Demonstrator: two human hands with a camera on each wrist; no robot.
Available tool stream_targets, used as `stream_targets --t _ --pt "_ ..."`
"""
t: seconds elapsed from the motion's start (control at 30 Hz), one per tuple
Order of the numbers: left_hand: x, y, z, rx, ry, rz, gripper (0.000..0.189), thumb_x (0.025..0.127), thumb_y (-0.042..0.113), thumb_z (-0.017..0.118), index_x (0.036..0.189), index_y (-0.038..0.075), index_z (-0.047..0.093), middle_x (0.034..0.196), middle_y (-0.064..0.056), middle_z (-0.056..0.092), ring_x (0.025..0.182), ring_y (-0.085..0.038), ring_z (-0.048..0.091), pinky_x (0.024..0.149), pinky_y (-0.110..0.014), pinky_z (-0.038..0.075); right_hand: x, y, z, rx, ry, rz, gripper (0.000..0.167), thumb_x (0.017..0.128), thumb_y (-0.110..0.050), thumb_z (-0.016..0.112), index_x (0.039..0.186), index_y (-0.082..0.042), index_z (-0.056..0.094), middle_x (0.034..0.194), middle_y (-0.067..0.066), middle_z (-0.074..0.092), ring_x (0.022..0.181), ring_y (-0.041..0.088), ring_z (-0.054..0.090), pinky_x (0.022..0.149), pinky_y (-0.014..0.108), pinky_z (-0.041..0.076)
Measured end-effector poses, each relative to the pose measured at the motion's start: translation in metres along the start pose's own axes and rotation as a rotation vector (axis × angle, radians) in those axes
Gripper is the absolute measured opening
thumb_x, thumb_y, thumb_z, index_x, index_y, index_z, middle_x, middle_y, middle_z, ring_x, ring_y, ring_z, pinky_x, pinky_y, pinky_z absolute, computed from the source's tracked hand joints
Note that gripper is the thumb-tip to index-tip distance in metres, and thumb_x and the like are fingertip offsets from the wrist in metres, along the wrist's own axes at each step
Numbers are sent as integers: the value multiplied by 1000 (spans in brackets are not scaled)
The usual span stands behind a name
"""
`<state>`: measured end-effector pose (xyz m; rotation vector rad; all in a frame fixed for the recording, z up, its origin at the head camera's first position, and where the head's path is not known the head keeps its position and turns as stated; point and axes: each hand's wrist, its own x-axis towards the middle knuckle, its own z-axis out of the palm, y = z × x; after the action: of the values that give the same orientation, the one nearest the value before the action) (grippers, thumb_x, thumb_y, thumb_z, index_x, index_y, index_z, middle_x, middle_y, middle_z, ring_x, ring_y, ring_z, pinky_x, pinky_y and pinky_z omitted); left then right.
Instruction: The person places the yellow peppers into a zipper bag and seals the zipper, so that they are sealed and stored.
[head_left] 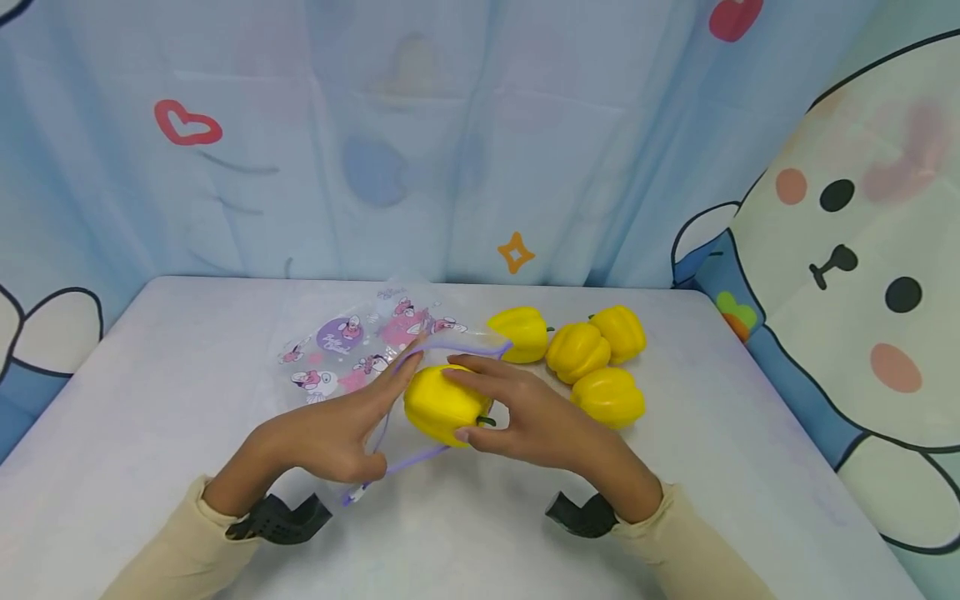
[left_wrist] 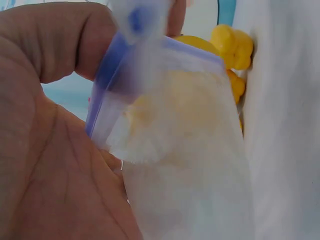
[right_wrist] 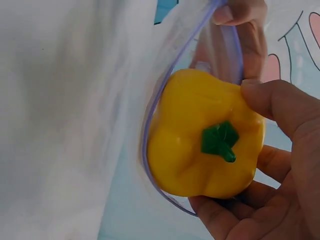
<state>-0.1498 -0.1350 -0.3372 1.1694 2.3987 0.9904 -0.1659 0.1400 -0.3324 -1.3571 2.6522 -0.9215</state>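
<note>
My right hand [head_left: 536, 412] grips a yellow bell pepper [head_left: 441, 404] with a green stem, thumb and fingers on either side of it. In the right wrist view the pepper [right_wrist: 195, 145] sits in the mouth of a clear plastic zip bag, its stem facing outward. The bag [head_left: 348, 354] has a purple zip edge and pink and purple cartoon prints, and it lies on the table to the left. My left hand [head_left: 337, 433] holds the bag's mouth apart. Its thumb hooks the purple rim [left_wrist: 107, 70] in the left wrist view.
Several more yellow bell peppers [head_left: 577, 352] lie in a cluster on the white table [head_left: 225, 333], just beyond my right hand. A blue curtain [head_left: 450, 167] with printed figures hangs behind the table. Black wrist mounts [head_left: 281, 518] are strapped under both sleeves.
</note>
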Motion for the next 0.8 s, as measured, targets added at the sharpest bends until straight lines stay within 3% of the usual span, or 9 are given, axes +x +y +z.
stream_targets --t 0.13,0.33,0.57,0.8 --pt "0 0 1 5 3 4 113 72 10 62 154 13 -15 158 7 -26 147 -17 -2 113 -48 19 2 3 8 1 -22 49 63 91 -34 67 146 -13 45 151 6 39 124 18 49 94 30 49" --pt "3 1 4 11 -30 -16 112 74 12 63 154 16 -15 157 12 -26 146 -9 -4 114 -43 17 6 3 20 34 -12 27 67 91 -33 67 149 -9 40 153 5 36 132 19 43 101 31 43" --pt "0 3 3 34 -1 15 111 72 8 61 154 10 -13 158 6 -24 147 -16 -2 114 -47 16 7 7 24 -61 63 35 71 88 -38 69 146 -7 43 148 5 44 130 20 45 105 36 39" --pt "-2 7 2 23 16 37 111 72 5 61 155 11 -12 159 5 -24 147 -17 0 114 -48 17 7 8 20 -38 67 114 74 88 -47 65 146 -9 42 143 3 49 124 16 49 105 36 40"
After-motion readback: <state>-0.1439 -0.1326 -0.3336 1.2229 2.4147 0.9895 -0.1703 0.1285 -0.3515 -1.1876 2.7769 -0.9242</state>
